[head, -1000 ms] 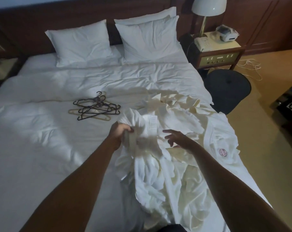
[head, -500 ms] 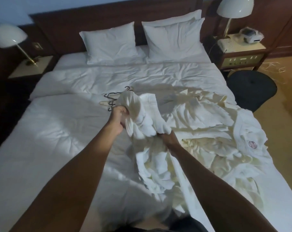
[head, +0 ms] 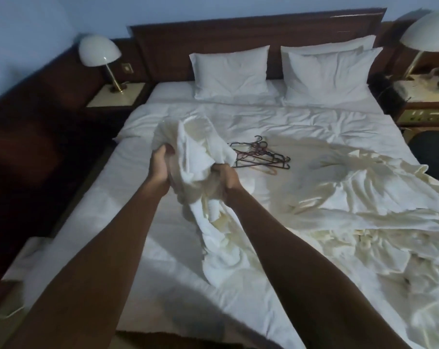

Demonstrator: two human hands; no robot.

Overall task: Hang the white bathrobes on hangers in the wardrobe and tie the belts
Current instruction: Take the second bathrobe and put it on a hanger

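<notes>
Both hands hold one white robe [head: 195, 157] up over the bed [head: 112, 210]. The left hand [head: 160, 162] has its fingers curled tight round a bunched fold at the robe's left side, and the right hand [head: 224, 176] clutches another bunch just beside it, fingers closed into the cloth. The robe's upper part stands in a crumpled heap above the two fists, while the rest hangs down between the forearms and trails onto the sheet. A pile of hangers [head: 260, 156], dark ones with a pale one beneath, lies on the bed just beyond the right hand, apart from the held robe. More robes [head: 364, 210] lie spread and rumpled across the bed's right side. Two pillows [head: 229, 71] lean against the headboard [head: 238, 41], and a lamp [head: 99, 52] stands on the left nightstand [head: 117, 96].
</notes>
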